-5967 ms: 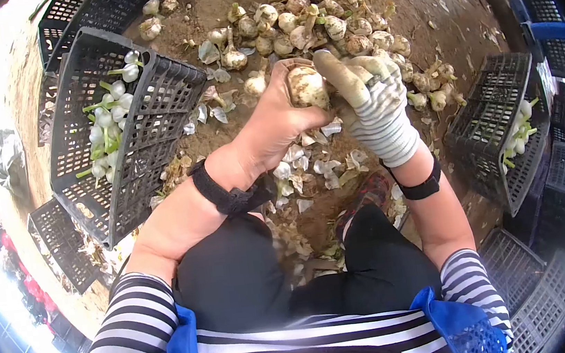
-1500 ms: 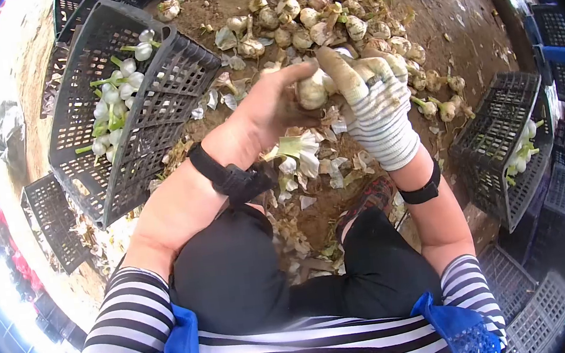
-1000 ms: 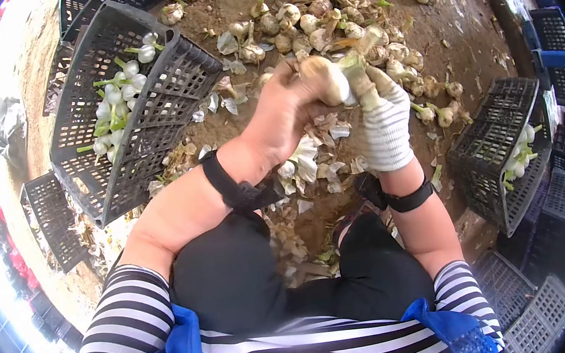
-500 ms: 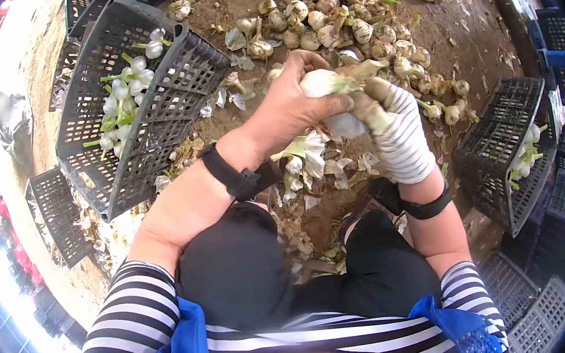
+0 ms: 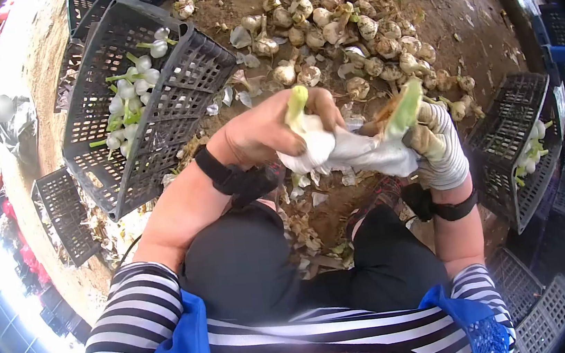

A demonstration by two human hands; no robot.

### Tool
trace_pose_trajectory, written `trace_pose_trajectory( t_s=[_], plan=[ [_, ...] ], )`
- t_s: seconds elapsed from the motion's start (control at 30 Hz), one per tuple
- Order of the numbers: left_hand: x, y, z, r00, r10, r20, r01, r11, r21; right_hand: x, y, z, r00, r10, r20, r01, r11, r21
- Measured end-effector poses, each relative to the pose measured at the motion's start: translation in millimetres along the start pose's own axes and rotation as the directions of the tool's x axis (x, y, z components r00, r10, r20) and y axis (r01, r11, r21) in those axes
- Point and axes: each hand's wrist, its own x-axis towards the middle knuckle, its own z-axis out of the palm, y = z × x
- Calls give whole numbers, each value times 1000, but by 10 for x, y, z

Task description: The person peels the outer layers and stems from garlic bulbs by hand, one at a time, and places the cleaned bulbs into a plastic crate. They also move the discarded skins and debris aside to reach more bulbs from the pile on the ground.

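Observation:
My bare left hand (image 5: 259, 127) is closed around a white garlic bulb (image 5: 313, 151), whose short pale-green stem points up between thumb and fingers. A sheet of whitish garlic skin (image 5: 374, 154) stretches from the bulb across to the other side. My right hand (image 5: 440, 144), in a striped glove with dirty fingertips, pinches that skin at its far end, where a green and brown leafy piece (image 5: 406, 110) sticks up. Both hands are above the ground in front of my knees. Unpeeled, soil-stained garlic bulbs (image 5: 366, 27) lie in a heap beyond them.
On the left a tilted black plastic crate (image 5: 181, 111) holds clean white garlic bulbs (image 5: 127, 96) with green stems. Another crate (image 5: 498, 138) with a few bulbs stands at the right. Dry peelings (image 5: 303, 233) litter the ground between my feet. More crates (image 5: 64, 215) stand around.
My hands have moved apart and nearer to me. The outer skin now stretches between them, pulled away from the bulb by my right hand, and the bulb's stem now points up.

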Motion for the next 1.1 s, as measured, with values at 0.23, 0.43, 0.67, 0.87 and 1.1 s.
trace_pose_trajectory(
  t_s=[0.23,0.43,0.67,0.87,1.1],
  plan=[
    [318,14,39,854,20,-521,-75,994,-85,350,82,32,971,-189,-145,214,958,188],
    [337,-39,-73,590,9,-807,-232,960,-159,406,116,41,997,51,54,-73,778,624],
    [347,-28,-84,546,-47,-836,-217,956,-196,596,322,137,957,-280,-71,43,381,-924],
    [409,-148,-282,514,-23,-858,-261,948,-182,464,273,535,851,-283,443,525,420,-740],
    [491,-127,-72,501,-59,-863,-275,935,-224,810,408,110,649,-736,191,359,75,-930]
  ],
)
